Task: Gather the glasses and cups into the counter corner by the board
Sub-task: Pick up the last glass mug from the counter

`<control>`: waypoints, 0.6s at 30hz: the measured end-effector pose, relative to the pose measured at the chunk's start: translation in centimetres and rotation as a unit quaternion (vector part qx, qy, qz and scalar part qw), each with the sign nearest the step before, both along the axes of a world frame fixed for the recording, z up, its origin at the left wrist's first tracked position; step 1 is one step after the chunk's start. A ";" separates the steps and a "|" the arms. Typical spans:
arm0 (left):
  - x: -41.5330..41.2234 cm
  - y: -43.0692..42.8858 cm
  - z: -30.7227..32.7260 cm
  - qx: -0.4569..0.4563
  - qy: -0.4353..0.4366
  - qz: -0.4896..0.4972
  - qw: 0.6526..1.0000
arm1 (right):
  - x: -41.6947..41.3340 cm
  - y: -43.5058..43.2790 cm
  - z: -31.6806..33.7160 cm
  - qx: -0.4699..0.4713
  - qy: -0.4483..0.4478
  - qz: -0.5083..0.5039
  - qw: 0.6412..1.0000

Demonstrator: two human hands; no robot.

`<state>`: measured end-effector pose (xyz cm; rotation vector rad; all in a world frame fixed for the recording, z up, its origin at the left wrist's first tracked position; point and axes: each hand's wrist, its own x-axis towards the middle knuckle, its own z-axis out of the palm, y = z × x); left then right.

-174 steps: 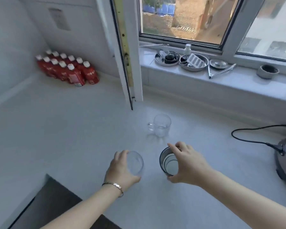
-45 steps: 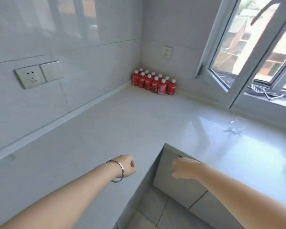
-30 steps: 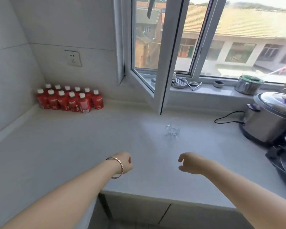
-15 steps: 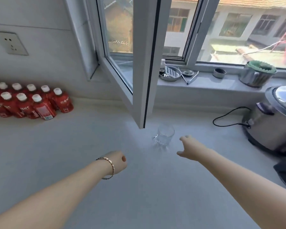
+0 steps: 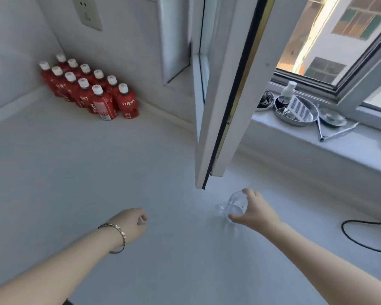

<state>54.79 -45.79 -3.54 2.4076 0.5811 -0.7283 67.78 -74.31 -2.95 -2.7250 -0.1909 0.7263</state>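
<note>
White counter [image 5: 97, 183]; right hand [image 5: 254, 211] clasping glass cup [image 5: 234, 204]; left hand [image 5: 131, 223] loosely curled, apart.

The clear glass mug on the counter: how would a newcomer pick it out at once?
Find the open window sash; below its lower corner, on the white counter, stands the clear glass mug, right hand around it. It is the only see-through vessel here, unlike the red bottles.

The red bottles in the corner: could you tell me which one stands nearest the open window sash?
The front-right bottle, at the right end of the cluster; every other bottle stands further left, towards the wall corner, away from the sash.
</note>
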 end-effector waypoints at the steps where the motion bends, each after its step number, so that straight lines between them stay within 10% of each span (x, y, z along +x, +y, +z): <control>1: -0.8 0.1 -0.1 -0.002 0.002 0.015 1.000 | -0.2 0.1 0.1 -0.002 -0.004 0.017 1.000; 18: -34.1 9.8 4.6 0.031 -0.033 0.318 0.947 | -27.4 27.3 5.0 0.026 -0.051 0.529 0.847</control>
